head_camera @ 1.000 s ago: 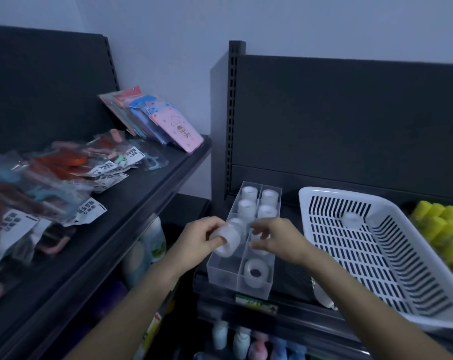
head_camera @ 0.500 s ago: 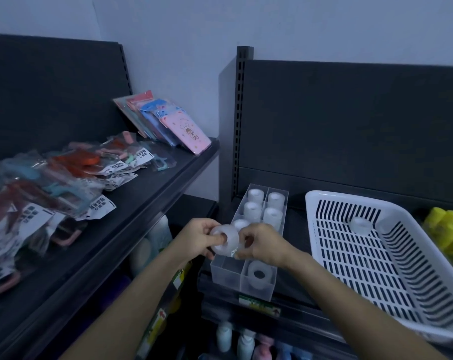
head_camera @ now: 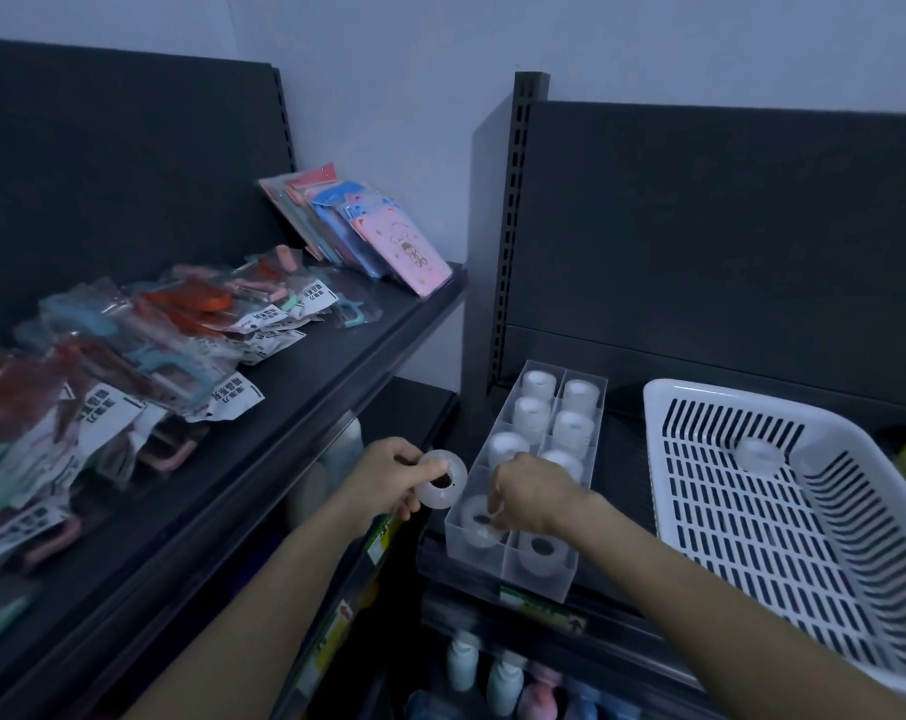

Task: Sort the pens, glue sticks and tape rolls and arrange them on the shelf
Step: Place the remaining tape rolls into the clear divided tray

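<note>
Pinching a translucent whitish tape roll (head_camera: pixel 440 483) by its rim, the left grip (head_camera: pixel 388 480) holds it on edge, its dark core hole facing the camera, just left of the clear divided box (head_camera: pixel 560 579) and not touching it. The right grip (head_camera: pixel 534 493) reaches down into the box's near-left compartment, fingers bent onto a second tape roll (head_camera: pixel 477 522) lying flat there; whether they pinch it or only touch it cannot be told. A third roll (head_camera: pixel 542 548) lies flat in the near-right compartment, and the far compartments hold more rolls (head_camera: pixel 531 415) in two rows. The box stands at the front edge of the dark metal shelf (head_camera: pixel 622 459), above a yellow-green price strip (head_camera: pixel 539 605) whose print is too blurred to read. To the right a white slotted plastic basket (head_camera: pixel 664 459) holds one lone roll (head_camera: pixel 757 454). On the left shelf lie glossy packets (head_camera: pixel 191 324) with white labels, their characters not legible, and pink and blue cards (head_camera: pixel 409 252), the front one bearing a small cartoon figure.
</note>
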